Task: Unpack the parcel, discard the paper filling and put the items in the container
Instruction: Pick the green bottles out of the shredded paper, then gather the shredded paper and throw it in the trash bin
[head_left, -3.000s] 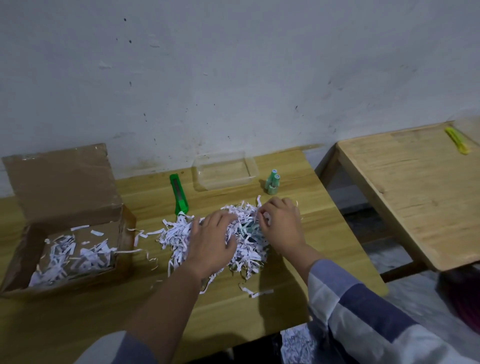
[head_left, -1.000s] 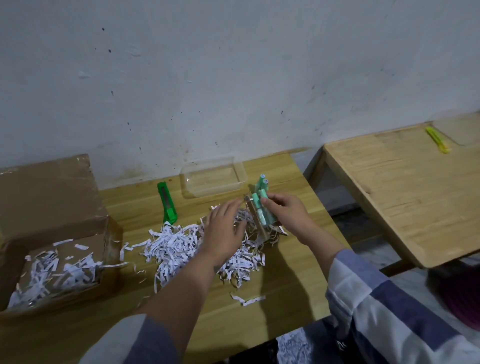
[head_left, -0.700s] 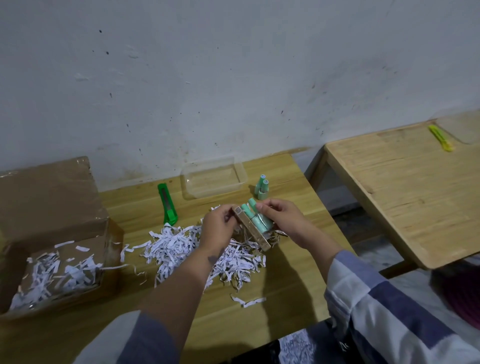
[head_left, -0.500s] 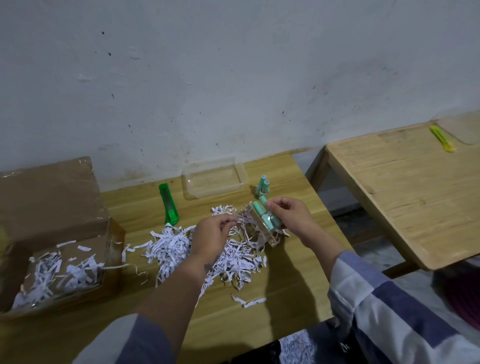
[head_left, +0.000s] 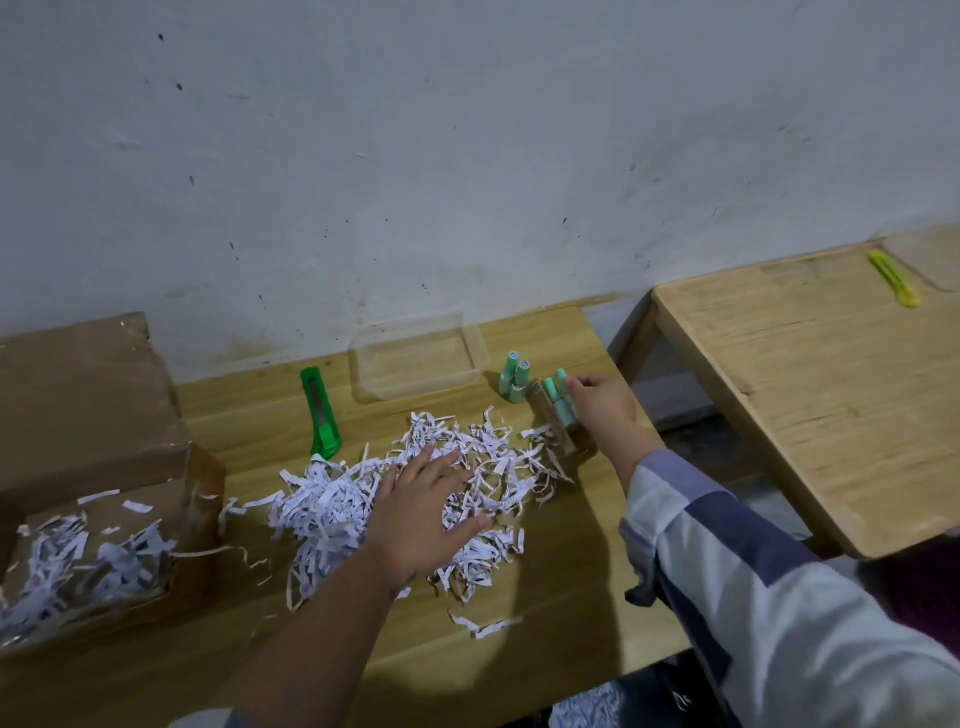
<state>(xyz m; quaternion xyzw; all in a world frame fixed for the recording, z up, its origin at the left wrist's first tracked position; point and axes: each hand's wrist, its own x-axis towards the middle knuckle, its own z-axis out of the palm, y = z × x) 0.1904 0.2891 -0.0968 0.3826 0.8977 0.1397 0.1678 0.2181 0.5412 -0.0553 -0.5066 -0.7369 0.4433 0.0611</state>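
A heap of shredded white paper (head_left: 363, 499) lies in the middle of the wooden table (head_left: 519, 644). My left hand (head_left: 426, 514) rests flat on the heap with its fingers spread. My right hand (head_left: 602, 402) grips a carded pack of mint-green tubes (head_left: 557, 410), held upright at the heap's right edge. Just left of the pack stand two loose mint-green tubes (head_left: 514, 379). The clear plastic container (head_left: 415, 358) sits by the wall and holds nothing. The open cardboard parcel (head_left: 93, 519) at the left still has shredded paper inside.
A green utility knife (head_left: 321, 413) lies between the parcel and the container. A second wooden table (head_left: 805, 395) stands to the right across a gap, with a yellow knife (head_left: 892, 278) on it. One paper strip (head_left: 485, 626) lies near the front edge.
My right hand lifted the pack of tubes out of the paper and carried it right and back, beside the two loose tubes. My left hand let go and flattened onto the heap.
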